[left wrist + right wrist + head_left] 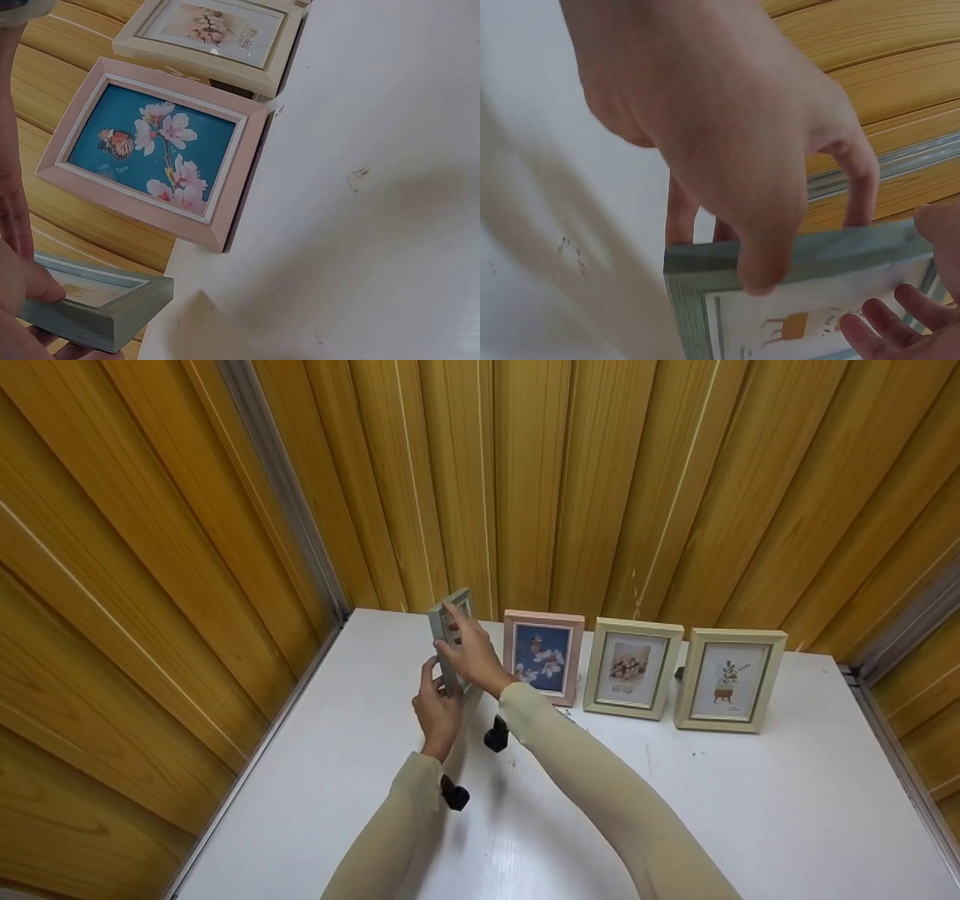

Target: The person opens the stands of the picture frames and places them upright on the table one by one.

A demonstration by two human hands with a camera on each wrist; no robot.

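Both hands hold a grey-green picture frame (439, 622) at the back left of the white table. It is turned nearly edge-on in the head view and looks raised above the tabletop. My left hand (438, 712) grips its lower end, thumb on the front in the left wrist view. My right hand (471, 652) holds the upper part; in the right wrist view its thumb presses the frame's edge (825, 251), with other fingers behind. A plant-pot drawing (795, 324) shows there, partly covered by left-hand fingers. Right beside stands a pink frame (544, 660) with a butterfly and blossoms.
Two cream frames, one with a flower photo (634, 667) and one with a potted-plant drawing (729, 681), stand upright right of the pink one. Wood-patterned panels (525, 495) rise behind and left of the white table (315, 780). Small dark marks dot the tabletop.
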